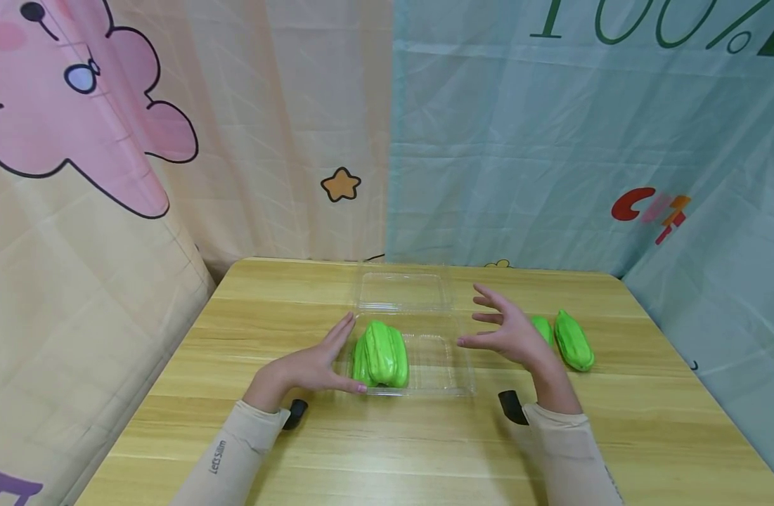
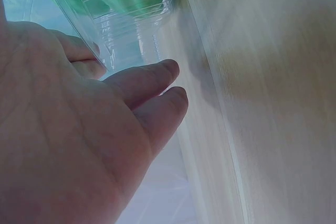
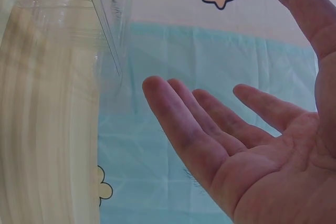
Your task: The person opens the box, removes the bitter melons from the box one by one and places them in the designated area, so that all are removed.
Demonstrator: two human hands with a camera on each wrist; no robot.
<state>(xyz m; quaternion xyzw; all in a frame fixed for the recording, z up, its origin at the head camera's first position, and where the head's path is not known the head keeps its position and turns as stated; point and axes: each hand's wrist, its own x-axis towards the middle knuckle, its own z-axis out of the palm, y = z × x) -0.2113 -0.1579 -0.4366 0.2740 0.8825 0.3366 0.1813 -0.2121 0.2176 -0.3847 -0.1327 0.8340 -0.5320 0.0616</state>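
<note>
Head view: clear hinged plastic clamshell box [image 1: 437, 365] sits mid-table, green ridged gourds [image 1: 380, 355] inside. Left hand [image 1: 311, 365], fingers straight, touches its left wall; right hand [image 1: 510, 334] hovers spread, empty. Box looks light, flimsy, slippery; best held by opposite rims.

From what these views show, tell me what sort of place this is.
Probably a staged indoor tabletop setup rather than a working kitchen: a wooden table hemmed in by cartoon-print cloth backdrops, with only a clear plastic clamshell box and green toy-like vegetables laid out.
</note>
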